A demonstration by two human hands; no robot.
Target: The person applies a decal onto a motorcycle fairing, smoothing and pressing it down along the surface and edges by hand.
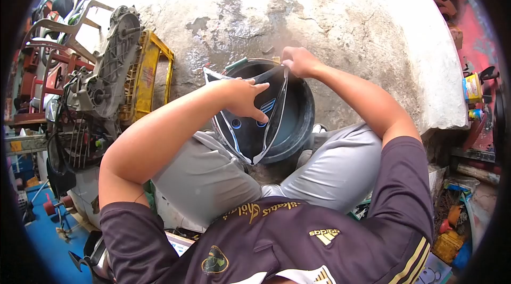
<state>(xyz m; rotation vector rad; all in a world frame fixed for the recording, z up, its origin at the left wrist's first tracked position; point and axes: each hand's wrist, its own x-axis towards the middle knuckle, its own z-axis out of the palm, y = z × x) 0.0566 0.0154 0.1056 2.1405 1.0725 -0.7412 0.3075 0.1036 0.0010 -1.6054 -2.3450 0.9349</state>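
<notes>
A black, roughly triangular panel (250, 127) with white edging, blue stripes and two blue-ringed circles lies across the mouth of a dark round tub (304, 108). It looks like a motorcycle fairing panel, its narrow end towards me. My left hand (246, 99) rests on its upper middle, fingers spread, partly covering it. At the panel's far right corner, the fingers of my right hand (299, 62) are closed on the edge. The tub stands on the floor between my knees; its left side is hidden beneath the panel.
Wet, stained concrete (234, 23) stretches beyond the tub. On the left, a greasy metal engine casing (120, 63) stands beside a yellow crate (154, 71). A pale ledge (444, 76) borders the right, with a yellow can (471, 88) and cluttered parts past it.
</notes>
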